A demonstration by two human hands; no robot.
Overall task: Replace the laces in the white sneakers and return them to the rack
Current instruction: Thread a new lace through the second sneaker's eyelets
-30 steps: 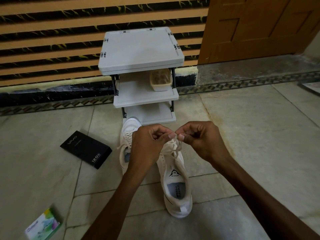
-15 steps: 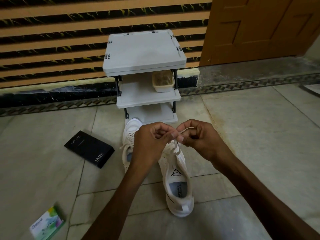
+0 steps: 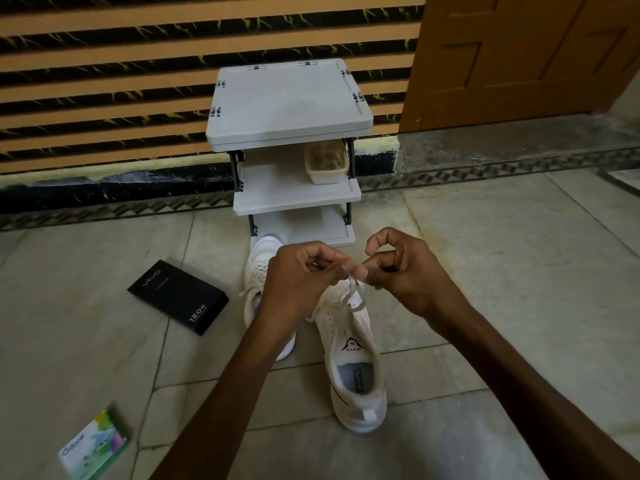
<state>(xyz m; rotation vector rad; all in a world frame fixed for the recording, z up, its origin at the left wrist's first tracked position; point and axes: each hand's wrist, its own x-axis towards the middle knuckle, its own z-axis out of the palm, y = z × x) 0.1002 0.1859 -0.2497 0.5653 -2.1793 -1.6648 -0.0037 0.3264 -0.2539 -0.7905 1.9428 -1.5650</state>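
Right now: you are tying the lace [image 3: 355, 295] on the near sneaker [image 3: 358, 362]; the knot looks unfinished.
Next: I think you must pull both ends snug.
Lace: white, flat, crossing up the shoe's front.
Near sneaker: white, on the floor [image 3: 512, 289], toe toward the rack [image 3: 291, 98].
Left grip [image 3: 299, 271]: pinches the lace.
Right grip [image 3: 403, 271]: pinches it too.
Other sneaker [image 3: 257, 271]: just beside, partly behind your left arm.

sneakers [image 3: 356, 368] [image 3: 257, 271]: 2 | hands [image 3: 301, 275] [image 3: 403, 271]: 2 | rack [image 3: 287, 98]: 1 | tub [image 3: 327, 176]: 1 | black box [image 3: 178, 296]: 1 | green packet [image 3: 93, 448]: 1
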